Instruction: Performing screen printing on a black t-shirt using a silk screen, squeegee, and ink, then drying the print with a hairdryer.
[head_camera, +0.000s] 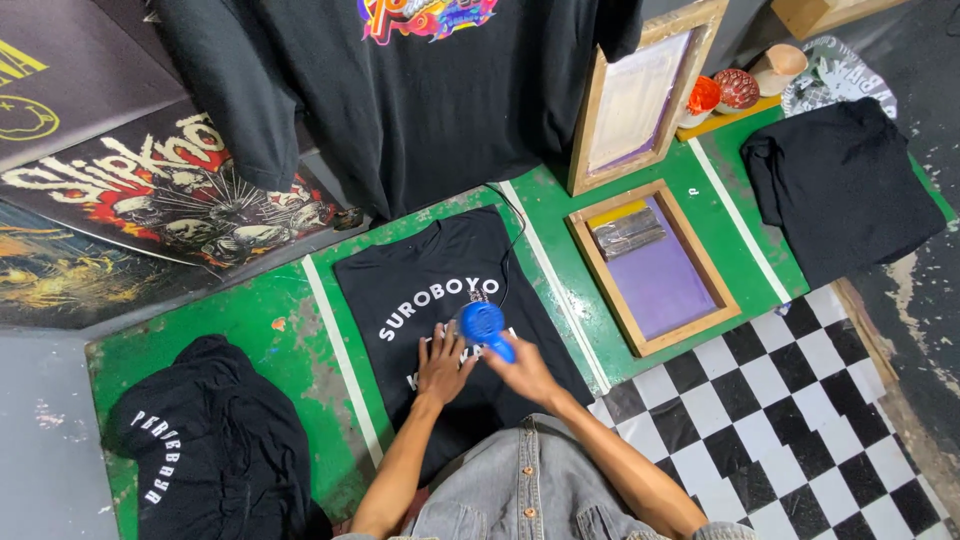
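Blue dryer gripped in my right hand; at nine o'clock, left hand spread flat on black shirt

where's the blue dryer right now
In the head view the blue dryer is low centre, held in the right hand over the black shirt on the green table, beside the left hand.

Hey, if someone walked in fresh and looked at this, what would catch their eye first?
Probably the bright blue hair dryer at the centre, gripped by the right hand over a black T-shirt with white lettering, which the left hand presses flat on the green table. To the right lies a wooden printing screen with purple mesh.
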